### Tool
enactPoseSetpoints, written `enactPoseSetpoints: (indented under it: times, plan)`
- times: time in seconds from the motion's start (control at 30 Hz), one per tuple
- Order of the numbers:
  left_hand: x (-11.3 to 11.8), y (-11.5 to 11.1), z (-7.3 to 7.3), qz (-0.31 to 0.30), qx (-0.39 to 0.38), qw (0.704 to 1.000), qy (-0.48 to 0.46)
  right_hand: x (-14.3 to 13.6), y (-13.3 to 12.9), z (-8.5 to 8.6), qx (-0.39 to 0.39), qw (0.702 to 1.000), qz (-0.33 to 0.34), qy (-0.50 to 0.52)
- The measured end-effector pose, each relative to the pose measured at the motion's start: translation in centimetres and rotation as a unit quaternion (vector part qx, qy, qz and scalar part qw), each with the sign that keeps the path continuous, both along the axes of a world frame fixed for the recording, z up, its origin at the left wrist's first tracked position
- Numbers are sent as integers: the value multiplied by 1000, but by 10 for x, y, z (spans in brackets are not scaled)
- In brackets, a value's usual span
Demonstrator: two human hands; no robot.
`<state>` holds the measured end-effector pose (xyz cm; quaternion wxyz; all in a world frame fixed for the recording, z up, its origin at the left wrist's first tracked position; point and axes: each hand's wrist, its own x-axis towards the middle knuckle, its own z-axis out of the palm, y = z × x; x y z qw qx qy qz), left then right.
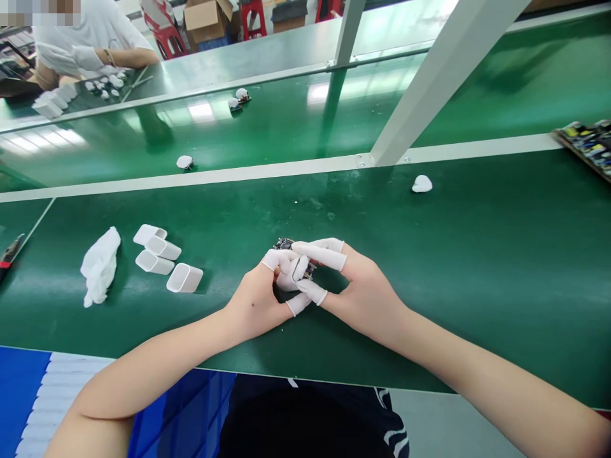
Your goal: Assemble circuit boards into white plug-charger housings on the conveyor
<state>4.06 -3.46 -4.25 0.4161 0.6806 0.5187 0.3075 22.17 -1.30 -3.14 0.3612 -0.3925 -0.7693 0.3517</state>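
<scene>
My left hand (260,289) and my right hand (360,286), both with white finger cots, meet above the green bench. Their fingers close around a small circuit board assembly (310,272) with dark electronic parts and a white piece on it. Fingers hide most of it, and its exact shape cannot be made out. Left of my hands lie several white, hollow plastic housings (185,278), open at one end. Beside them rests a crumpled white glove or cloth (101,266).
A white-capped part (422,184) lies at right, near a tray of circuit boards (587,143). A pale metal post (443,83) rises from the rail. More white-capped boards (238,100) sit on the green belt. Red-handled pliers (8,257) lie far left. A co-worker (95,38) sits opposite.
</scene>
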Motion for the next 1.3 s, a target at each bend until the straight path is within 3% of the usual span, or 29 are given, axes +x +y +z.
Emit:
enactPoseSetpoints:
  times: [0.1, 0.2, 0.43, 0.6, 0.7, 0.9, 1.3]
  plan:
    - [-3, 2, 5, -25, 30, 999, 17, 2, 1, -1, 19, 1000, 1, -4]
    - [-5, 2, 6, -7, 54, 996, 64, 1, -2, -2, 26, 999, 12, -16]
    - [-2, 0, -1, 2, -14, 1000, 9, -3, -8, 2, -1, 998, 8, -59]
    - [-3, 0, -4, 12, -16, 998, 60, 1, -2, 6, 16, 994, 55, -96]
    - [-4, 0, -3, -9, 20, 995, 101, 2, 1, 3, 29, 993, 83, -72]
    - [-7, 1, -4, -41, 20, 994, 96, 4, -1, 2, 38, 996, 69, 33]
    - [-6, 2, -11, -37, 53, 995, 79, 6, 3, 1, 101, 987, 120, 34]
